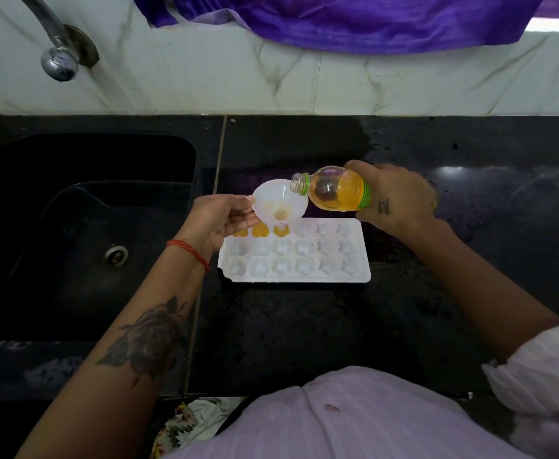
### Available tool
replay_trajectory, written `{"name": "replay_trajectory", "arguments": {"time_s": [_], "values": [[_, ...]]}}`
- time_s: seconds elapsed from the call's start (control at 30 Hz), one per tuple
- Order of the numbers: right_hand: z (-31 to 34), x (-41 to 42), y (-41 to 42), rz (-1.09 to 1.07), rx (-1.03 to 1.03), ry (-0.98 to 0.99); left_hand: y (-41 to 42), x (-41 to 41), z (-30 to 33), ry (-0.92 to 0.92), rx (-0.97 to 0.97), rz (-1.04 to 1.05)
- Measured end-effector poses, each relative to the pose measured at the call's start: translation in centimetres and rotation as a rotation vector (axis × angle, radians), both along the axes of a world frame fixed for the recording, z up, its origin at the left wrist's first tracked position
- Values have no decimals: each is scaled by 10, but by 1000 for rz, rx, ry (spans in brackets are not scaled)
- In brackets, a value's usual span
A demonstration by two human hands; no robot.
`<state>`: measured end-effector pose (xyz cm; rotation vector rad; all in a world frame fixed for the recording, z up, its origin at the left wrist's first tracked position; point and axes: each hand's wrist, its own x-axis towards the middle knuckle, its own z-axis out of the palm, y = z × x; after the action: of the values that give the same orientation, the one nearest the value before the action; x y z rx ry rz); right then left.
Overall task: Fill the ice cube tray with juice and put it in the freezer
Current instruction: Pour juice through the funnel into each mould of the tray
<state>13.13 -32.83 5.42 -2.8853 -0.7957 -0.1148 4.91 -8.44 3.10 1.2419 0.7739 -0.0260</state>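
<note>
The white ice cube tray (pixel 294 256) lies on the dark surface (pixel 304 326), three far-row cells holding juice. Just above them, the left hand (pixel 220 220) grips a funnel (pixel 279 202); the right hand (pixel 394 195) clasps the tilted juice bottle (pixel 332 188), mouth at the funnel's rim.

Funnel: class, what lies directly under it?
The funnel, held by the left hand, sits over the tray's back row. Its spout reaches a juice-filled cell; the hand partly hides the leftmost filled cell.
</note>
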Motion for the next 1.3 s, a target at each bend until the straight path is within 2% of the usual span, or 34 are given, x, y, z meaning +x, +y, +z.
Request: {"name": "replay_trajectory", "arguments": {"time_s": [0.27,0.83,1.3], "values": [[8,-4,-12,-50,79,34,-8,9,3,-29,-52,-35],[-1,1,-33,-69,-92,-76,-28,17,-4,4,-7,-83],[2,0,-31,-75,-50,-12,-26,17,-3,17,-21,-80]]}}
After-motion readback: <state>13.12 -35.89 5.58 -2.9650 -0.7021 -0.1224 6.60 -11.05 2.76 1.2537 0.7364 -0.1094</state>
